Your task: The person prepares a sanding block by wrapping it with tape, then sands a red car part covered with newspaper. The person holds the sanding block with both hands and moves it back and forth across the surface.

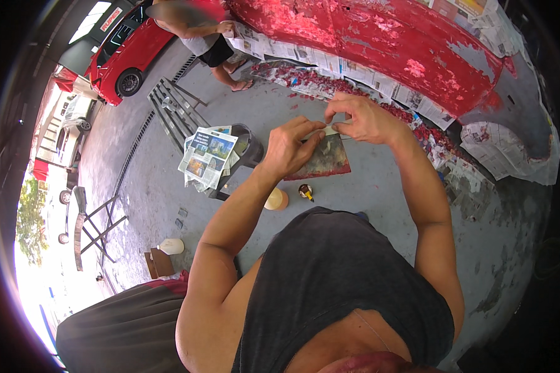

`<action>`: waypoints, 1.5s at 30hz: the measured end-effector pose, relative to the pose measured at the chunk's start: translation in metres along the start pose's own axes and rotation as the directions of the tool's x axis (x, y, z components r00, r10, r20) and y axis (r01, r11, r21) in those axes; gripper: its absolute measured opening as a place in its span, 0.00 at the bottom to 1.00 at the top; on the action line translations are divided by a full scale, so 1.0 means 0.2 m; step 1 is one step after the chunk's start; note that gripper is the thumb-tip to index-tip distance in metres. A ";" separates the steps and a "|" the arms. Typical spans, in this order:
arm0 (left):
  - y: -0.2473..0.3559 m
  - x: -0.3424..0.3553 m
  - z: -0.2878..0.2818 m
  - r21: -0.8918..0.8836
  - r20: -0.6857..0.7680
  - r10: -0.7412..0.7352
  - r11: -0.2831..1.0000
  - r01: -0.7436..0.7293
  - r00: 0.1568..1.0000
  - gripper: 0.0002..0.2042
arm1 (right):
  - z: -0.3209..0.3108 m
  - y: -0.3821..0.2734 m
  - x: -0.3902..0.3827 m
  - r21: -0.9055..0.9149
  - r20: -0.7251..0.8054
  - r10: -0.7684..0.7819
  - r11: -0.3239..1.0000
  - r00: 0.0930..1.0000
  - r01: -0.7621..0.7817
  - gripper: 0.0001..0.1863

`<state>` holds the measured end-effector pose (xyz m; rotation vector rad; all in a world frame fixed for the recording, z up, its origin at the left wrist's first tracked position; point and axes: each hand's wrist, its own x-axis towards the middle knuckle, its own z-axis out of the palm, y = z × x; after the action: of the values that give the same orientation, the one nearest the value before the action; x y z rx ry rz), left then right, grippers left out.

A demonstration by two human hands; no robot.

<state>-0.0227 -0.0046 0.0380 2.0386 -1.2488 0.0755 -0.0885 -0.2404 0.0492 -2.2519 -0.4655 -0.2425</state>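
Observation:
A small pale piece (330, 130), too small to name, shows between my two hands. My left hand (290, 146) is closed, thumb and forefinger pinched at its left side. From the other side my right hand (370, 119) pinches with bent fingers at the same spot. Beneath them is a flat, stained dark sheet (327, 159) with a reddish lower edge; I cannot tell whether either hand touches it. Nearer me on the floor stand a small open can (305, 191) with something yellow in it and a tub (276, 199) of pale orange liquid.
A red car body (379, 43) with stripped paint, masked with newspaper (410, 96), spans the far right. Red paint flakes (345, 87) litter the floor along it. Folded newspapers (206, 160) lie on a grey bin (249, 149). Another person (199, 43) stands by the car near a metal stand (174, 112).

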 end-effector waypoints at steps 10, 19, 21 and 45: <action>-0.01 -0.01 0.01 0.057 -0.050 0.057 0.997 -0.054 0.997 0.09 | 0.02 0.02 -0.01 0.018 0.058 0.016 1.000 0.998 -0.017 0.11; -0.05 0.03 -0.10 -0.091 0.097 0.135 0.988 -0.126 0.986 0.07 | 0.02 0.05 -0.01 0.085 0.097 0.010 0.996 0.995 -0.019 0.09; -0.06 0.03 -0.15 -0.098 0.127 0.094 0.992 -0.081 0.987 0.07 | 0.01 0.04 -0.02 0.091 0.086 0.015 0.996 0.996 -0.023 0.09; 0.04 0.07 -0.02 0.358 -0.063 0.241 0.911 -0.204 0.968 0.09 | -0.02 0.01 0.04 0.177 0.004 0.024 0.984 1.000 -0.024 0.06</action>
<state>-0.0198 -0.0137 0.0510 2.1415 -1.4785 0.5441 -0.0809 -0.2428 0.0530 -2.0830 -0.4425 -0.1795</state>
